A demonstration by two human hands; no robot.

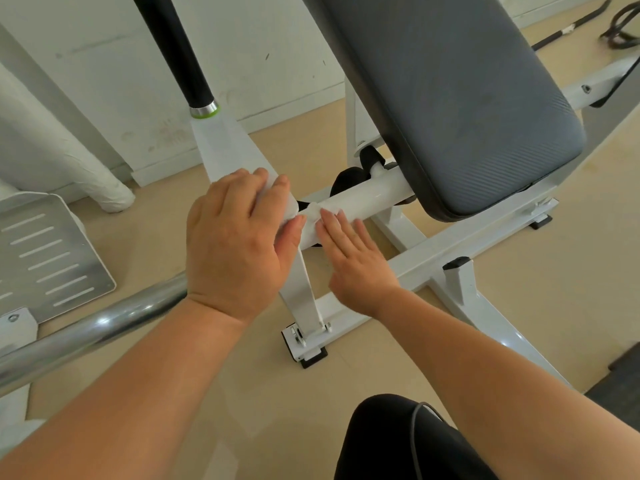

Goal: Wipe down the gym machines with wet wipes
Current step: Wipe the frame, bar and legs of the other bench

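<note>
The left hand (239, 244) is curled over the white frame of the gym machine (450, 247), and its fingers grip a white wet wipe (313, 212); most of the wipe is hidden under that hand, so only crumpled bits poke out by the fingertips and thumb; the right hand (356, 265) lies flat with straight fingers, pressing the wipe's loose end onto the round white bar (367, 199); wipe and bar are both white, so the wipe's edge is hard to see, and I cannot tell if it is one wipe or two; the bar runs under the grey seat pad (467, 98), which is cut off at the top; a shiny metal bar (104, 323) goes behind the left arm.
</note>
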